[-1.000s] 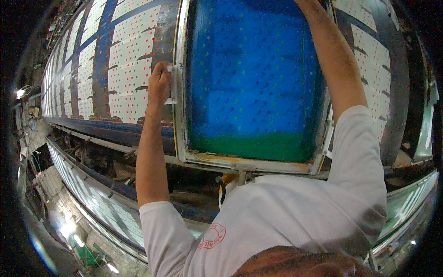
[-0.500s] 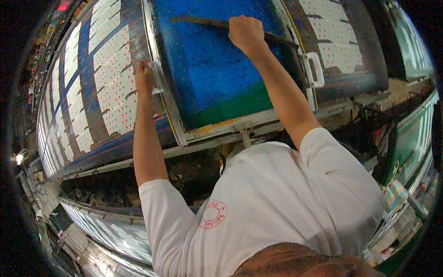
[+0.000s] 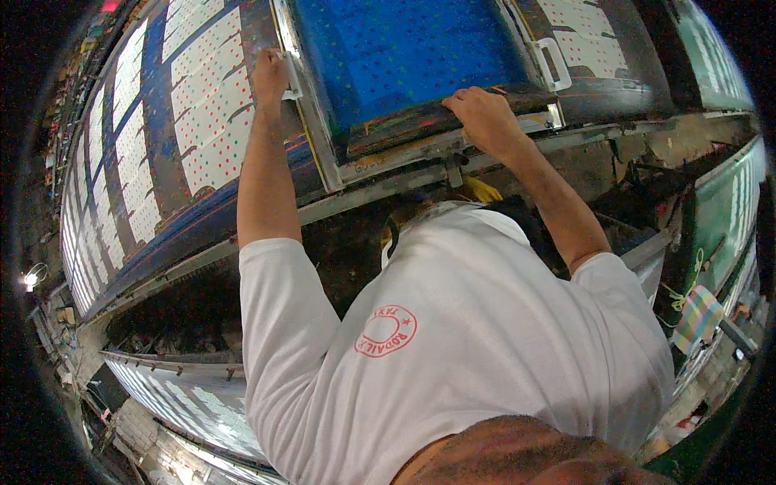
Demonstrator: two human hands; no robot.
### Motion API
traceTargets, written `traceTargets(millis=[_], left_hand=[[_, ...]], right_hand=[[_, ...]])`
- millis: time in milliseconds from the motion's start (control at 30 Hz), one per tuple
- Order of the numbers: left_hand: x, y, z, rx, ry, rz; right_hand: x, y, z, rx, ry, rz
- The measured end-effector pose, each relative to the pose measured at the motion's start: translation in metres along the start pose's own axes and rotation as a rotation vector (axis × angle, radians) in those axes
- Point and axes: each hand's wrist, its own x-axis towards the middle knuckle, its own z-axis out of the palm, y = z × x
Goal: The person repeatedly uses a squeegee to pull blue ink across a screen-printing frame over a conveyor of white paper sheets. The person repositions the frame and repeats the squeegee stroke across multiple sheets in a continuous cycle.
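A screen-printing frame [image 3: 320, 153] with a blue mesh [image 3: 412, 61] lies on a long dark table in front of me. My left hand [image 3: 270, 77] is closed round the handle [image 3: 292, 78] on the frame's left side. At the mesh's near edge, my right hand [image 3: 485, 120] is closed on the top of a long dark squeegee [image 3: 404, 133], which lies across the frame. Nothing holds the white handle [image 3: 554, 65] on the frame's right side. Ink partly covers the mesh, and small dark dots show through it.
White pieces with red and green dots [image 3: 212, 113] lie in rows on the table to the left, and more [image 3: 586, 40] lie to the right. A metal rail [image 3: 210, 234] runs along the table's near edge. Behind me stands another long table [image 3: 182, 396]. A checked cloth [image 3: 699, 315] hangs at right.
My right hand has drawn the squeegee from the far part of the mesh to its near edge. My left hand keeps hold of the frame's handle. The view has shifted slightly.
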Motion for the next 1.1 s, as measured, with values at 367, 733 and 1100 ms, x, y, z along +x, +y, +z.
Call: traceTargets(millis=[367,733,1100], left_hand=[[0.015,-0.024,0.012,0.053,-0.055,-0.071],[0.015,-0.028,0.001,0.307,0.015,-0.027],[0.024,-0.102,-0.01,-0.07,-0.137,-0.226]], right_hand=[[0.009,0.014,-0.01,-0.009,0.005,-0.083],[-0.046,0.012,0.011,0.094,0.026,-0.227],[-0.07,0.175,-0.017,0.384,0.34,0.112]])
